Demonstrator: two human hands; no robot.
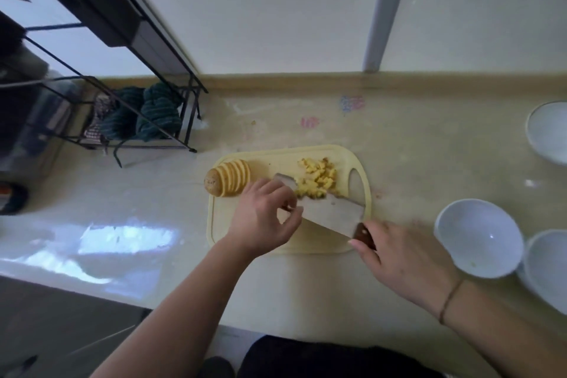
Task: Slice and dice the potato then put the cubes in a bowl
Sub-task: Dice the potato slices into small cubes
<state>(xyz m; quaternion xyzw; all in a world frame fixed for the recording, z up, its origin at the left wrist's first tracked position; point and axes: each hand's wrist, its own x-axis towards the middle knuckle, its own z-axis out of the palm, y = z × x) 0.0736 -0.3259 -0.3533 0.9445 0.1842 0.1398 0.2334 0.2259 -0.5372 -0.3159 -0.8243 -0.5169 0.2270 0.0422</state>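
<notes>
Centrally, cutting board [362, 163] was landmark. Right hand [402, 258] gripped cleaver [329, 209] handle at board's near-right corner; left hand [264, 218], fingers loosely curled, touched blade. Cubes [317, 178] far-right, potato slices [231, 178] far-left, bowl [478, 238] right. Best: slide blade flat under cubes.

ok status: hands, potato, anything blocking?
Right hand grips cleaver handle; left hand hovers at the blade. Diced cubes piled on board, slices uncut. Nearest bowl unobstructed.
</notes>
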